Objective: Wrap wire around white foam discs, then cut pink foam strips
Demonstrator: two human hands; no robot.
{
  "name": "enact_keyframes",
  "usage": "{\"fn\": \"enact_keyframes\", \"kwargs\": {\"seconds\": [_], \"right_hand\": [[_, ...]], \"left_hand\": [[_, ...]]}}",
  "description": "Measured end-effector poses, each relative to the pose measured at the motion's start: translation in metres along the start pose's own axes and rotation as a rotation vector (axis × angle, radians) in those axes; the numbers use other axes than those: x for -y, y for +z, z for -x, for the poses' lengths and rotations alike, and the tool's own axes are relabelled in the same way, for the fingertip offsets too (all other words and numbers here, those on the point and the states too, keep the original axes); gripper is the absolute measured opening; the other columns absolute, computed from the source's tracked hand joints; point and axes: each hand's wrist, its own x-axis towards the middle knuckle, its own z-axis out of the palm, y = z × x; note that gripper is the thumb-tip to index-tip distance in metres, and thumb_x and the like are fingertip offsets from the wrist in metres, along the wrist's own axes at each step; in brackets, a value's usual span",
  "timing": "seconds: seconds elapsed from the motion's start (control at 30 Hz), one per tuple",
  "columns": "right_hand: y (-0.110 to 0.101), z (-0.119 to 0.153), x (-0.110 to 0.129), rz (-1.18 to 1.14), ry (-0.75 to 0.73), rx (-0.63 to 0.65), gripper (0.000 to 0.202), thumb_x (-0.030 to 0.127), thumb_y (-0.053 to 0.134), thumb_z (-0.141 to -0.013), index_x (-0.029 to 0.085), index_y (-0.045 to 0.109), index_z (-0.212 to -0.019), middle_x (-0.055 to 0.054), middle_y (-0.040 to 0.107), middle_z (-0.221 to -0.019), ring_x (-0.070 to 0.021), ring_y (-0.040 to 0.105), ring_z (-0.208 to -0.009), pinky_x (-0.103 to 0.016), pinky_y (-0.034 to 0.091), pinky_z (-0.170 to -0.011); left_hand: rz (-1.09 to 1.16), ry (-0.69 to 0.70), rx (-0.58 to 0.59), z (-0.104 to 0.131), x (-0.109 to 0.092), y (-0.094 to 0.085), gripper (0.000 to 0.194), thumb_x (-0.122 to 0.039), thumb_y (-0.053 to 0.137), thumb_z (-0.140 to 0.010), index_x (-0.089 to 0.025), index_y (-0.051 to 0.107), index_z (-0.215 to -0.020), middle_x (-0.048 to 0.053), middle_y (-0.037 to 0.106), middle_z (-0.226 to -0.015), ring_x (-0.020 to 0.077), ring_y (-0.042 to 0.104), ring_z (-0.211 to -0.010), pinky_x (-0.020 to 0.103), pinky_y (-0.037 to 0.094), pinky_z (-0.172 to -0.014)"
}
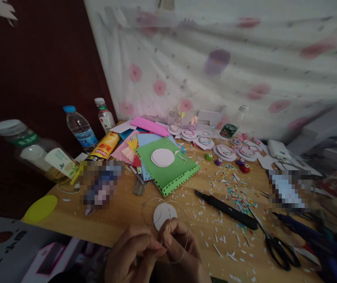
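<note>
Paper disc [164, 215], pinched by right hand [180, 245], left hand [131, 255] beside

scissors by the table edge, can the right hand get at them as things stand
Probably not straight away: the right hand is pinching the white paper disc and thread. The scissors lie to its right on the table, only paper scraps between.

likely home craft corner: floral curtain [230, 67], cluttered wooden table [121, 212], coloured paper sheets [167, 165], scissors [277, 243].
</note>
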Motion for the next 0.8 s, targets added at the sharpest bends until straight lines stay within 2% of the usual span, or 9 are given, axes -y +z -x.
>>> {"fn": "enact_keyframes", "kwargs": {"seconds": [0.07, 0.23, 0.37, 0.53, 0.7, 0.8], "right_hand": [[-0.001, -0.001, 0.002, -0.016, 0.025, 0.000, 0.030, 0.039, 0.088, -0.073, 0.018, 0.067, -0.069, 0.003, 0.055, -0.062, -0.0092, 0.043, -0.056, -0.021, 0.031, -0.053], [-0.007, -0.005, 0.006, -0.107, 0.072, -0.039, 0.030, 0.037, 0.090, -0.071, 0.018, 0.068, -0.064, 0.003, 0.057, -0.055, -0.0083, 0.046, -0.051, -0.020, 0.036, -0.053], [-0.009, -0.006, 0.007, -0.093, -0.004, -0.071, 0.030, 0.037, 0.089, -0.071, 0.019, 0.068, -0.062, 0.004, 0.055, -0.050, -0.0089, 0.048, -0.049, -0.020, 0.038, -0.051], [-0.007, -0.004, 0.017, 0.051, -0.015, -0.017, 0.032, 0.038, 0.084, -0.079, 0.019, 0.066, -0.061, 0.003, 0.057, -0.054, -0.0091, 0.049, -0.052, -0.020, 0.042, -0.057], [-0.006, -0.004, 0.016, 0.078, -0.067, -0.084, 0.037, 0.042, 0.087, -0.074, 0.018, 0.064, -0.057, 0.004, 0.057, -0.051, -0.0082, 0.048, -0.050, -0.020, 0.041, -0.055], [-0.007, -0.003, 0.015, 0.073, -0.044, -0.092, 0.036, 0.041, 0.088, -0.073, 0.018, 0.065, -0.058, 0.004, 0.058, -0.051, -0.0085, 0.048, -0.050, -0.020, 0.040, -0.055]], "left_hand": [[0.055, -0.014, 0.016, -0.001, 0.002, 0.000, 0.013, -0.019, 0.071, -0.087, -0.024, 0.065, -0.076, -0.007, 0.067, -0.067, 0.0086, 0.063, -0.050, 0.013, 0.047, -0.040], [0.188, -0.029, 0.142, -0.005, 0.008, 0.002, 0.012, -0.014, 0.066, -0.090, -0.024, 0.073, -0.090, -0.004, 0.072, -0.077, 0.0092, 0.070, -0.063, 0.013, 0.057, -0.058], [0.214, -0.074, 0.100, -0.004, 0.010, 0.006, 0.013, -0.015, 0.065, -0.091, -0.023, 0.074, -0.085, -0.003, 0.073, -0.077, 0.0090, 0.071, -0.067, 0.012, 0.057, -0.063], [0.223, -0.098, 0.083, 0.000, 0.012, 0.010, 0.012, -0.015, 0.068, -0.089, -0.024, 0.076, -0.088, -0.003, 0.074, -0.079, 0.0089, 0.069, -0.066, 0.012, 0.056, -0.058], [0.235, -0.082, 0.068, -0.002, 0.010, 0.009, 0.009, -0.015, 0.071, -0.087, -0.023, 0.075, -0.086, -0.004, 0.073, -0.078, 0.0087, 0.070, -0.066, 0.013, 0.058, -0.060], [0.243, -0.063, 0.050, -0.004, 0.008, 0.009, 0.006, -0.017, 0.072, -0.087, -0.022, 0.074, -0.086, -0.004, 0.073, -0.077, 0.0085, 0.069, -0.066, 0.013, 0.058, -0.060]]}}
